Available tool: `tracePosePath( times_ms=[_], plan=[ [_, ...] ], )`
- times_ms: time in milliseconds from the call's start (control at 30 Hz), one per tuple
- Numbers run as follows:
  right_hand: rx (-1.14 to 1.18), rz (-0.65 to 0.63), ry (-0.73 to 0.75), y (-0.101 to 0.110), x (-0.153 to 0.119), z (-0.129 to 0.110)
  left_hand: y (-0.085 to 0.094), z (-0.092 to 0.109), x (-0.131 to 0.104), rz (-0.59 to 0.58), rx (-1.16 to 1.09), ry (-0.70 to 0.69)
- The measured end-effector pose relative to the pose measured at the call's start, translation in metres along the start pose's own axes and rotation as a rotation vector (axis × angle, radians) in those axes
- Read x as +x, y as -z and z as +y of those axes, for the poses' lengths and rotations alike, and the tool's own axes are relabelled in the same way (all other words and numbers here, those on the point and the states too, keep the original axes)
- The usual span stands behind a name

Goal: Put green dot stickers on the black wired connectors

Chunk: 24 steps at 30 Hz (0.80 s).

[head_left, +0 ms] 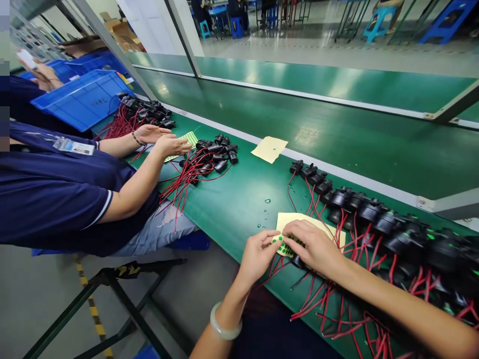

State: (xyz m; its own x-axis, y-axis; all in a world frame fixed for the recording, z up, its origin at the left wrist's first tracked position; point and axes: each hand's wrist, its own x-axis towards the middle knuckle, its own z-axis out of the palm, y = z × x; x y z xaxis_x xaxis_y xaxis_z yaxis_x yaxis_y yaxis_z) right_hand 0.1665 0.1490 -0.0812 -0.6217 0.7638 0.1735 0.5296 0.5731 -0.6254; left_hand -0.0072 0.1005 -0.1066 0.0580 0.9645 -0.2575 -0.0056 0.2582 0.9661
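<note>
Near the front edge of the green bench, my left hand [258, 257] pinches the left edge of a pale yellow sheet of green dot stickers [285, 249]. Thumb and fingers of my right hand [312, 244] grip the same sheet from the right, with the fingertips of both hands close together. Whether a single sticker is between them is too small to tell. A larger pale yellow paper [331, 228] lies just behind my hands. Black plastic parts with red wires [374, 212] stand in rows to the right, several with a green dot on them. My right forearm passes over their wires.
At my left, a co-worker's hands [164, 142] are over another sticker sheet [190, 137], beside a heap of black parts [217, 152]. A yellow paper scrap [270, 148] lies near the rail. Farther back are a blue crate [90, 97] and loose green bits [267, 201].
</note>
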Motion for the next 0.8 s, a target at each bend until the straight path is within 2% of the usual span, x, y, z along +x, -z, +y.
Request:
tracePosePath(
  times_ms=[267,800],
  plan=[
    [-0.011,0.038,-0.004,-0.011,-0.005,0.001,-0.003,0.008,-0.004,0.038,0.069,-0.041],
    [0.03,0.135,0.026,-0.019,-0.008,-0.004,-0.006,0.007,-0.004,0.074,0.176,-0.071]
  ],
)
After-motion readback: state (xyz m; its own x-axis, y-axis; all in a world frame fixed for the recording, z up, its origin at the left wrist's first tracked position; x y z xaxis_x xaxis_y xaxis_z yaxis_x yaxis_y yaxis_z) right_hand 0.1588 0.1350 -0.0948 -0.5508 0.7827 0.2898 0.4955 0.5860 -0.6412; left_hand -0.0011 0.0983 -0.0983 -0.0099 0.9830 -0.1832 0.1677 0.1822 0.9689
